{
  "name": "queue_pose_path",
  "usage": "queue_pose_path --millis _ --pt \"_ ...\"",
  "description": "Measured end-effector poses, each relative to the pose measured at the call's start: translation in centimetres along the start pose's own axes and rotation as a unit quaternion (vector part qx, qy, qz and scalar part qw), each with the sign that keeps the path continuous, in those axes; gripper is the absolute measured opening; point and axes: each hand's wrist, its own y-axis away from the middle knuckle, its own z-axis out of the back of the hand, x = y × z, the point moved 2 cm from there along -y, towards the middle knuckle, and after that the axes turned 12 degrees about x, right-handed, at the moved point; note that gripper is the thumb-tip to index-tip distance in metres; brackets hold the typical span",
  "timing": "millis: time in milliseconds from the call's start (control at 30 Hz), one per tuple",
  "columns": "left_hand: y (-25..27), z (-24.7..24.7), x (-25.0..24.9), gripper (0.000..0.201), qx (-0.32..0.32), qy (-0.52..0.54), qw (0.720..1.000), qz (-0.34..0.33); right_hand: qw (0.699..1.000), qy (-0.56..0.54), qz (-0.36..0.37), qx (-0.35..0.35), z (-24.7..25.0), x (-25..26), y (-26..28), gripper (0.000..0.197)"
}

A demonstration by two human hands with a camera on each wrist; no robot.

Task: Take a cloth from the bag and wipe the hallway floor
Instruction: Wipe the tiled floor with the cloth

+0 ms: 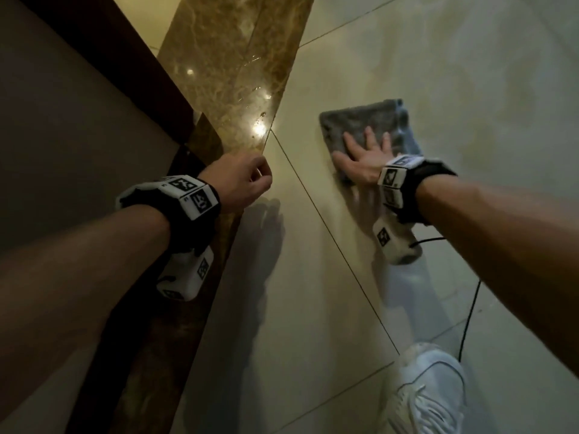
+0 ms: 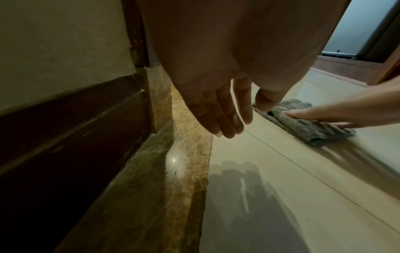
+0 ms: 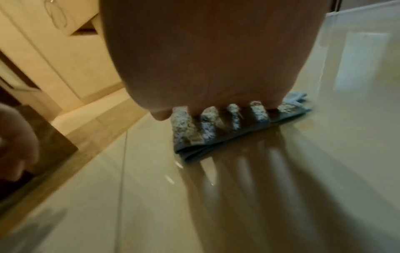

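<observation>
A folded grey cloth (image 1: 376, 120) lies flat on the pale glossy floor tiles (image 1: 313, 292). My right hand (image 1: 363, 158) presses down on its near half with straight, spread fingers. In the right wrist view the cloth (image 3: 188, 135) shows between those fingers under the palm (image 3: 212, 68). My left hand (image 1: 241, 183) hovers above the floor to the left of the cloth and holds nothing. Its fingers (image 2: 220, 116) hang loose, and beyond them lie the cloth (image 2: 307, 131) and the right hand (image 2: 335, 114). No bag is in view.
A brown marble strip (image 1: 219, 73) runs along the left, beside a dark wooden skirting (image 2: 65, 128) and a wall (image 1: 62, 136). My white shoe (image 1: 429, 393) stands at the bottom right, with a thin black cable (image 1: 470, 317) above it. A doorway (image 2: 368, 25) lies further down the hallway.
</observation>
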Motion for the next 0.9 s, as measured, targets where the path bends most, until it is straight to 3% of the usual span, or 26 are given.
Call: queue_pose_path --millis 67,133,267,367,433,533,667,767,833,900 --pt "0.0 0.1 0.3 0.022 -0.003 0.007 1.000 0.006 1.000 0.015 -0.002 0.000 -0.5 2.4 0.1 0.085" --pt "0.2 0.4 0.7 0.023 -0.004 0.014 1.000 0.015 0.993 0.100 0.058 -0.004 -2.8 5.8 0.4 0.090" --pt "0.6 1.0 1.3 0.023 -0.028 0.009 0.999 0.022 0.928 0.278 0.249 0.013 -9.1 11.5 2.0 0.078" --pt "1.0 0.9 1.6 0.019 -0.032 0.021 0.999 0.019 0.876 0.369 0.312 0.013 -10.9 11.5 2.4 0.068" --pt "1.2 0.9 2.0 0.019 -0.032 0.021 0.999 0.018 0.869 0.376 0.320 -0.014 -9.6 10.2 1.6 0.062" --pt "1.4 1.1 2.2 0.019 -0.031 0.024 0.999 0.028 0.913 0.316 0.256 -0.040 -6.1 8.1 -0.3 0.060" --pt "1.3 1.3 2.1 0.021 -0.037 0.016 0.998 0.042 0.986 0.112 0.110 -0.056 -0.5 4.7 -2.1 0.061" --pt "1.2 1.2 1.9 0.022 -0.037 0.020 0.998 0.040 0.998 -0.014 0.041 -0.054 1.8 4.4 -2.5 0.066" --pt "1.1 1.2 1.9 0.021 -0.037 0.018 0.998 0.037 0.999 -0.005 0.029 -0.041 1.4 6.0 -2.4 0.072" --pt "1.0 1.2 1.9 0.021 -0.034 0.019 0.999 0.037 0.995 0.073 0.065 -0.018 -0.1 8.4 -2.2 0.077"
